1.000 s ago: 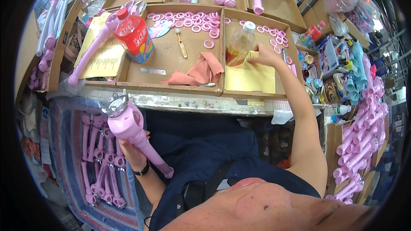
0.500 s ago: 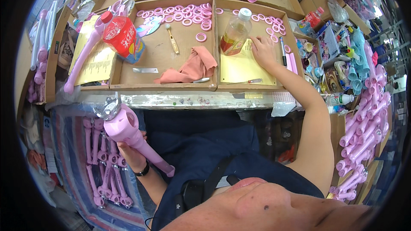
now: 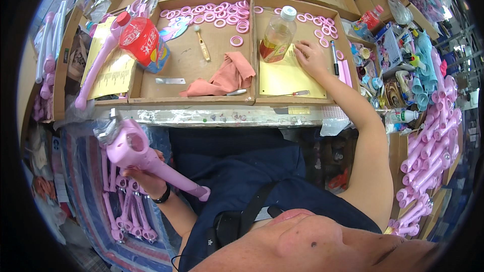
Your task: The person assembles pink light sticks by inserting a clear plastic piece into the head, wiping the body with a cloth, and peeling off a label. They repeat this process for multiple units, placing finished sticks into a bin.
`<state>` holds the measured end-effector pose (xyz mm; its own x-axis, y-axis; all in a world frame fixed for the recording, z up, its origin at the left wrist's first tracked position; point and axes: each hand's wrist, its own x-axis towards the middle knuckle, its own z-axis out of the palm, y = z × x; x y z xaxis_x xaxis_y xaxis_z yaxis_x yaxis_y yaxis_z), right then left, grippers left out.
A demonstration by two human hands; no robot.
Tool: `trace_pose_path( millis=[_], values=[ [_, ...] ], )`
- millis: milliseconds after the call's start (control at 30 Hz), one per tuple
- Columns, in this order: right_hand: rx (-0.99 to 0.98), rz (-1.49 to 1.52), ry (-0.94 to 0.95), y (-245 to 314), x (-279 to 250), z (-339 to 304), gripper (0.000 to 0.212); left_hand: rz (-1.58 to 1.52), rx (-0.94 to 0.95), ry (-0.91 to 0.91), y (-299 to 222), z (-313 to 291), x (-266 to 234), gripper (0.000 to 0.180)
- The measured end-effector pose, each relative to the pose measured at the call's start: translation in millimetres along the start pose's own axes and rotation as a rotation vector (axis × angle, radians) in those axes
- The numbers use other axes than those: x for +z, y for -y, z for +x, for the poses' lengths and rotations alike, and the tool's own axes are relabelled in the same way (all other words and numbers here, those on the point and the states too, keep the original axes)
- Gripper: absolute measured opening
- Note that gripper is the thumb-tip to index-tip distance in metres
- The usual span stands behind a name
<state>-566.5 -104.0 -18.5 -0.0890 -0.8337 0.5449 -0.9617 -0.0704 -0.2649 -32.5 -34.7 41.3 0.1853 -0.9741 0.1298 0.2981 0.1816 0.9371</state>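
At the lower left my left hand (image 3: 147, 180) is wrapped round a pink plastic wand-like handle (image 3: 169, 171). Its wide head has a round hole, and a shiny silver-clear piece (image 3: 107, 130) sits at the head's end; its narrow end points toward my lap. My right hand (image 3: 313, 59) lies on a yellow sheet of paper (image 3: 282, 81) in the right cardboard tray, fingers extended and holding nothing visible. Just left of those fingers stands a clear bottle (image 3: 278, 38) with a white cap. A marker pen (image 3: 334, 59) lies right of the hand.
Pink rings (image 3: 222, 14) lie scattered in the trays. The left tray also holds an orange cloth (image 3: 227, 76), a small brush (image 3: 202, 45) and a red-labelled bottle (image 3: 138, 40). Similar pink handles (image 3: 133, 206) rest on striped sheeting at left; more pink parts (image 3: 428, 146) are piled at right.
My left hand has shifted slightly left with the pink handle, and the handle has turned so its holed head shows more. My right hand has stayed nearly in place on the paper.
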Motion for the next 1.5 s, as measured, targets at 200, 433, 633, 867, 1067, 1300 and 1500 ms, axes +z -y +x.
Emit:
trace_pose_path(
  millis=[200, 433, 633, 867, 1067, 1300, 1500],
  values=[
    [0.394, 0.740, -0.053, -26.5, 5.9, -1.5, 0.038, -0.163, 0.178, -0.186, -7.3, 8.0, -7.8, 0.099],
    [0.596, 1.125, -0.648, -4.7, -56.5, 38.2, 0.043, -0.518, 0.233, -0.082, -8.5, 5.2, -19.4, 0.096],
    [-0.061, 0.993, -0.273, 161.8, -70.5, -24.2, 0.081, -0.763, 0.254, -0.130, -6.3, 15.2, 23.0, 0.097],
    [-0.193, 1.235, 0.451, 263.1, -42.6, -56.6, 0.104, -1.022, 0.250, -0.119, -4.7, 11.5, 49.4, 0.098],
    [-0.420, 0.576, 0.108, 243.9, -69.2, -2.7, 0.050, -0.641, -0.204, 0.342, -0.4, -12.9, 36.8, 0.069],
    [-0.128, 1.143, -0.416, 269.7, -73.7, -29.2, 0.014, -0.852, -0.066, 0.217, 17.5, -32.0, 49.1, 0.073],
    [0.741, 2.106, -0.053, 302.5, -66.1, -50.6, 0.011, -0.941, 0.072, 0.247, 14.7, -29.5, 47.7, 0.078]
  ],
)
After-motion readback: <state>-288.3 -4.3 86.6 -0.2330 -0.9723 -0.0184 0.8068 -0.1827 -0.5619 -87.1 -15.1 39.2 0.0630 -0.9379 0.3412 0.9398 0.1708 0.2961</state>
